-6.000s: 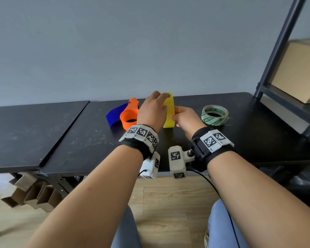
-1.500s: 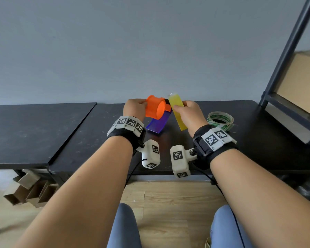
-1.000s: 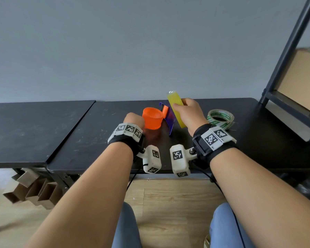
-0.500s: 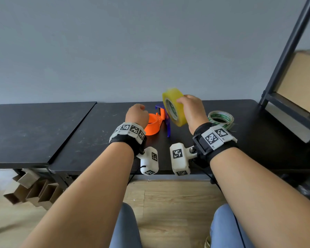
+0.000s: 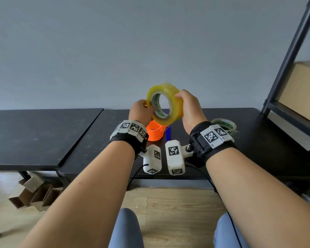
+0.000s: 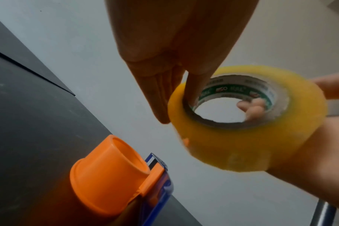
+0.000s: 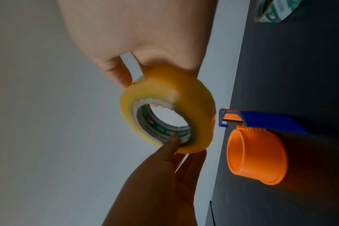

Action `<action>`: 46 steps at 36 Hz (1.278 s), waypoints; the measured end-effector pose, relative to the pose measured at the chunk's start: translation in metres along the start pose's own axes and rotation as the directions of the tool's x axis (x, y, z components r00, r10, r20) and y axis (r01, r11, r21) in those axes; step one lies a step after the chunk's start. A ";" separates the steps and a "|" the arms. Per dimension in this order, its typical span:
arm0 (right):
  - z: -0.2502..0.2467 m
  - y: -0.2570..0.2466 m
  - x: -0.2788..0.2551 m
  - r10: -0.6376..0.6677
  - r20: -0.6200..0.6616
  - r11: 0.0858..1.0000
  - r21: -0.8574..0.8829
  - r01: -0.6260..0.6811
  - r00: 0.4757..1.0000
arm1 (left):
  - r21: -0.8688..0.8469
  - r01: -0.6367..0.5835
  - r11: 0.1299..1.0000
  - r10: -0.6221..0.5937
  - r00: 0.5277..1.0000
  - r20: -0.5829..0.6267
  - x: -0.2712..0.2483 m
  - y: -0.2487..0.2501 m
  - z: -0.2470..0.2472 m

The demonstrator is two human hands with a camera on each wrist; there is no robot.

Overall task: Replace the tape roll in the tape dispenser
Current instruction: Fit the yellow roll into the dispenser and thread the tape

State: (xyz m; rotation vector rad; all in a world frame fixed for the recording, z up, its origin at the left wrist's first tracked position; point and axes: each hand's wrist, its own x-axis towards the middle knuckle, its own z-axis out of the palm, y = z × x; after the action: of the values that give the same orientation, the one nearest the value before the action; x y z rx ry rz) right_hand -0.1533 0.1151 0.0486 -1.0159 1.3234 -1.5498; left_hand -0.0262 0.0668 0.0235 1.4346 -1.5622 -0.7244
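Observation:
A full yellow tape roll (image 5: 166, 102) is held in the air above the table, its green-printed core facing me. My right hand (image 5: 183, 104) grips its right side, thumb and fingers curled round the band. My left hand (image 5: 146, 110) pinches the left rim; in the left wrist view its thumb (image 6: 194, 88) sits inside the core of the yellow roll (image 6: 248, 130) and the fingers (image 6: 159, 94) lie outside. Below, the tape dispenser, an orange hub (image 5: 155, 131) on a blue frame (image 5: 168, 134), lies untouched on the black table (image 5: 89, 140), its hub (image 7: 257, 156) bare.
A thin, nearly used-up tape roll (image 5: 224, 124) lies on the table behind my right wrist. A black metal shelf (image 5: 284, 68) with a cardboard box (image 5: 301, 90) stands at the right. A second black table (image 5: 34, 136) adjoins on the left.
My left hand let go of the dispenser, which now lies on the table, and rose to the yellow roll. My right hand lifted and turned the roll so its hole faces me.

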 end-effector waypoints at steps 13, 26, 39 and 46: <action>0.016 0.035 0.025 -0.014 0.023 0.951 -0.310 0.020 1.000 | 0.118 0.161 0.980 -0.138 0.974 -0.182 0.014 -0.026 -0.016; 0.021 0.059 0.033 -0.001 0.083 0.692 -0.720 0.060 0.997 | 0.230 0.263 0.937 -0.240 0.963 -0.123 0.021 -0.040 -0.013; 0.017 0.064 0.033 -0.038 0.009 0.487 -0.873 0.026 0.999 | 0.280 0.267 0.922 -0.255 0.964 -0.079 0.020 -0.042 -0.004; 0.014 0.067 0.038 0.015 -0.007 0.541 -0.841 -0.014 1.000 | 0.318 0.259 0.912 -0.251 0.966 -0.068 0.022 -0.038 -0.003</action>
State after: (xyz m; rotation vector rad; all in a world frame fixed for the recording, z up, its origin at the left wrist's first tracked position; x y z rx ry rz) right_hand -0.1457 0.0687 -0.0145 -1.5606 2.1550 -0.8088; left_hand -0.0048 0.0398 -0.0037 1.9121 -1.5403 -0.6117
